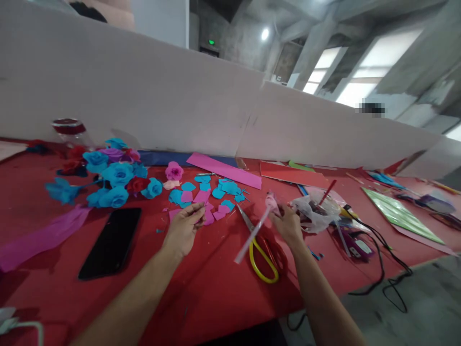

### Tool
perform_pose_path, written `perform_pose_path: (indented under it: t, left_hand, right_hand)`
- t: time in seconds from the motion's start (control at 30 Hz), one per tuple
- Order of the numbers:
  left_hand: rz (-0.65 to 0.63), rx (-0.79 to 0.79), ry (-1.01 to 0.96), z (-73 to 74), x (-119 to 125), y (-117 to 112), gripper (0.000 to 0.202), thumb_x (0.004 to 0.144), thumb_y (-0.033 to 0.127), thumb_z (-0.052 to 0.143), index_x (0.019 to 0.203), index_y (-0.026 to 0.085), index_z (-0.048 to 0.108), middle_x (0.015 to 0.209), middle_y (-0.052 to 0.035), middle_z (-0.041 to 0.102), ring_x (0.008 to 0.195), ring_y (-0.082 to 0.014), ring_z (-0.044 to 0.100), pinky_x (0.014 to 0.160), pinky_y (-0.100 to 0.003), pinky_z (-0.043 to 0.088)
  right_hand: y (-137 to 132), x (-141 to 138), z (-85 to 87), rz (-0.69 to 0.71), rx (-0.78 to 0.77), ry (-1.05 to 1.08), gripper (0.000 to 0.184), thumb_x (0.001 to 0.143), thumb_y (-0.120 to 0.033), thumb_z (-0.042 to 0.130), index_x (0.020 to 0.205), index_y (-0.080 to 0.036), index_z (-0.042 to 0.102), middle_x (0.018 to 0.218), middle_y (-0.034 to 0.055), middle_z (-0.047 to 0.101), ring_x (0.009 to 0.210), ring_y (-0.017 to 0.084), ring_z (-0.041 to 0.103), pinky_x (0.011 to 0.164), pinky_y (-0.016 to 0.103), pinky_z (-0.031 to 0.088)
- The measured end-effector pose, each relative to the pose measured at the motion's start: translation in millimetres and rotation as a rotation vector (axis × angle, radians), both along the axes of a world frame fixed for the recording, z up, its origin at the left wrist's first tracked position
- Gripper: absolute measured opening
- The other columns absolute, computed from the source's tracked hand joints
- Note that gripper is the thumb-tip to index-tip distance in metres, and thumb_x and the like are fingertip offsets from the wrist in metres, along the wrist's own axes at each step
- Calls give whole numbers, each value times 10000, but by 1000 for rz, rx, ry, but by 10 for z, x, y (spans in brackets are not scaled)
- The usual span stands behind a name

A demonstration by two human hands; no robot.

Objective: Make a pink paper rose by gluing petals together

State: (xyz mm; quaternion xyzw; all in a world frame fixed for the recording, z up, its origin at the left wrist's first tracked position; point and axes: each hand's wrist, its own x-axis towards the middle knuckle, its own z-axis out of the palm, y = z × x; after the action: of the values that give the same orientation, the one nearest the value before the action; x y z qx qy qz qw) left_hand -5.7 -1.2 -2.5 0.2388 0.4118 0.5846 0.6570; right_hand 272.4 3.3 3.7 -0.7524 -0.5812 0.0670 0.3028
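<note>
My left hand (184, 228) is closed in a pinch over the cut pink paper pieces (220, 212). Whatever lies between its fingertips is too small to make out. Blue paper petals (227, 187) are scattered just beyond. My right hand (288, 223) grips a small pink paper bud (271, 202), and a pale translucent strip (248, 245) trails from it down to the left. Below that strip lie yellow-handled scissors (264, 269), blades pointing away from me and partly covered by it.
Left on the red table (209, 288) are a black phone (111, 242), paper flowers (118, 174) and pink crepe paper (43, 235). A clear plastic bag (315, 216), a purple device (356, 247) and black cables (382, 269) lie right. A white partition (162, 101) borders the back.
</note>
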Motion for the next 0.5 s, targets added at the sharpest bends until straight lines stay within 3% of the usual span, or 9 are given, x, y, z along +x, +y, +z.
perform_pose_path:
  t: [0.1, 0.23, 0.33, 0.5]
  left_hand:
    - [0, -2, -14, -1, -2, 5, 246, 564, 142, 768, 792, 109, 682, 640, 2, 624, 552, -56, 551, 526, -168, 416]
    - [-2, -10, -27, 4, 11, -4, 255, 550, 153, 776, 783, 117, 681, 643, 10, 623, 549, -52, 550, 525, -164, 417]
    - [-18, -22, -35, 10, 25, -8, 264, 549, 175, 778, 787, 126, 674, 640, 21, 612, 528, -46, 531, 512, -165, 411]
    - [-65, -2, -24, 13, 25, -11, 223, 577, 204, 771, 757, 133, 661, 624, 31, 583, 515, -39, 516, 475, -146, 387]
  right_hand:
    - [-137, -282, 80, 76, 54, 327, 318, 803, -430, 495, 820, -131, 601, 518, -14, 471, 454, 125, 438, 441, 246, 337]
    - [-401, -764, 131, 384, 16, 670, 346, 832, -473, 474, 771, -153, 591, 469, -50, 398, 405, 87, 351, 410, 222, 296]
    - [-517, -972, 122, 480, 34, 648, 296, 815, -456, 520, 804, -178, 619, 504, -26, 451, 445, 106, 386, 435, 233, 329]
    - [-533, -1012, 37, 503, 57, 601, 259, 834, -417, 508, 868, -196, 638, 583, -1, 515, 471, 114, 404, 448, 244, 350]
